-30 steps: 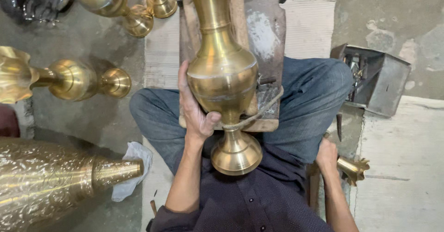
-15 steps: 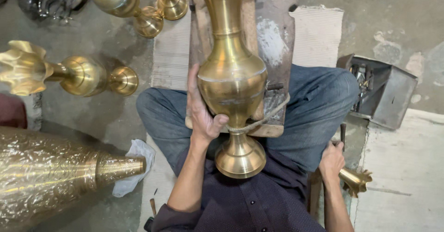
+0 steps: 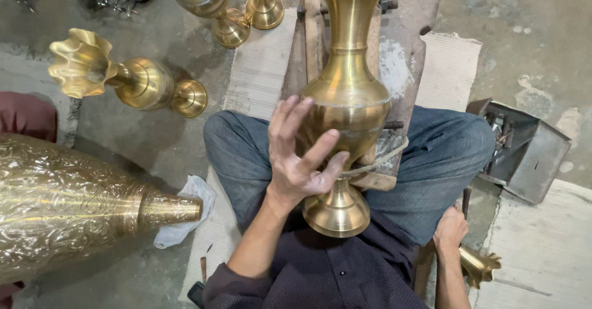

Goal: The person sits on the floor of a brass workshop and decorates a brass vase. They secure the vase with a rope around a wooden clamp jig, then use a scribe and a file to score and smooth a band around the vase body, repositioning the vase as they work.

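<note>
L hand (image 3: 296, 161) fingers half-curled round brass vase (image 3: 348, 105) belly; R hand (image 3: 451, 230) at 4 o'clock, closed on small brass piece (image 3: 478, 264). Best keep vase steady on lap.

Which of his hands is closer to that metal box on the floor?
The right. His right hand rests by his right knee, just below and left of the open metal box in the picture. His left hand grips the big brass vase over his lap, farther away.
</note>
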### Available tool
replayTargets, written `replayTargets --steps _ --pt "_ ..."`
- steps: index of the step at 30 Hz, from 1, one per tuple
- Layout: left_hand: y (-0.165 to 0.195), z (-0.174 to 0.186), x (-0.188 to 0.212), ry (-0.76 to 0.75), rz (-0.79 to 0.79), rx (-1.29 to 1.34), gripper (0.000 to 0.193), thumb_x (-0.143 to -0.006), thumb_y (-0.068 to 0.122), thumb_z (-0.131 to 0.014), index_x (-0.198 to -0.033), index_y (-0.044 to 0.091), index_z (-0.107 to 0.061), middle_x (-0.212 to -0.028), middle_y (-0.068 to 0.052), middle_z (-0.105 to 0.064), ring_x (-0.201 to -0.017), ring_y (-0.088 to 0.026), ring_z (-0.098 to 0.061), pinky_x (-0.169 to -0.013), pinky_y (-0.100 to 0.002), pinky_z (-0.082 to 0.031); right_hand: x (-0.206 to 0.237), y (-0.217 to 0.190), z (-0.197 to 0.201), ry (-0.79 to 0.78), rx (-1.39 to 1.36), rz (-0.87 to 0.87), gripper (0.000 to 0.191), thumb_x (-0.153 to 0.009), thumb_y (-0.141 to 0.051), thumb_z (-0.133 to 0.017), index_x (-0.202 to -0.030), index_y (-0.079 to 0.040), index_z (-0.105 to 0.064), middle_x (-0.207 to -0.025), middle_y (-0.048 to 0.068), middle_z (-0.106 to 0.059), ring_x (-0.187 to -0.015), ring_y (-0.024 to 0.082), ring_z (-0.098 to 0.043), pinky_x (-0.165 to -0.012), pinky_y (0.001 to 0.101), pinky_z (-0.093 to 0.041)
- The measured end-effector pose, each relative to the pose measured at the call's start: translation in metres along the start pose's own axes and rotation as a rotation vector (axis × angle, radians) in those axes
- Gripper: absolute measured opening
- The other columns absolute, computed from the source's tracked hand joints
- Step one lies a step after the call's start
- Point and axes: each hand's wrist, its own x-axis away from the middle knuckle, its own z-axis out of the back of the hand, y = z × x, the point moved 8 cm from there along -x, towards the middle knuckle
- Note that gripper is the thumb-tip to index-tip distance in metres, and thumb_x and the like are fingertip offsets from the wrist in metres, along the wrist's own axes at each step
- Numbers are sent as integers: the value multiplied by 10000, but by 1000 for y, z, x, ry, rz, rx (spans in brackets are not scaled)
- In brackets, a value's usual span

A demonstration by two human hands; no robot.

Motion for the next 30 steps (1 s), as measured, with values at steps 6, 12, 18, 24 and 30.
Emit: replayTargets --steps 6,12,18,24,30 --pt "8 4 -2 -22 32 -6 517 -820 245 -920 -1275 213 -676 -1503 -162 -474 -1441 -409 -437 -1242 -577 -406 11 -23 10 83 171 198 236 -1013 -170 -489 -997 -4 -655 -1071 257 -706 -905 488 -674 -762 578 -525" --pt "7 2 -2 -25 104 61 513 -841 217 -902 -1287 217 -649 -1512 -164 -460 -1457 -423 -443 -1228 -521 -434 23 -14 8 76 136 91 295 -1039 -297 -587 -1046 -24 -696 -889 256 -707 -844 470 -688 -745 559 -527" --pt "8 1 -2 -27 125 87 500 -854 235 -895 -1288 214 -646 -1522 -177 -450 -1464 -435 -428 -1240 -523 -421 29 15 29 188 119 34 261 -1002 -284 -666 -1147 -77 -734 -892 222 -730 -826 446 -701 -746 527 -532" --pt "9 3 -13 1 109 89 524 -829 306 -874 -1286 158 -665 -1506 -220 -452 -1437 -455 -432 -1223 -540 -419 30 33 109 347 -22 51 192 -1074 -180 -711 -1070 6 -661 -877 207 -717 -786 341 -684 -817 462 -527" --pt "5 0 -27 -19 115 149 583 -828 314 -869 -1315 146 -596 -1514 -226 -447 -1450 -470 -420 -1249 -572 -410 13 -88 186 43 -1278 288 165 -1130 -57 -656 -1247 -27 -544 -912 88 -682 -700 90 -633 -492 165 -382"
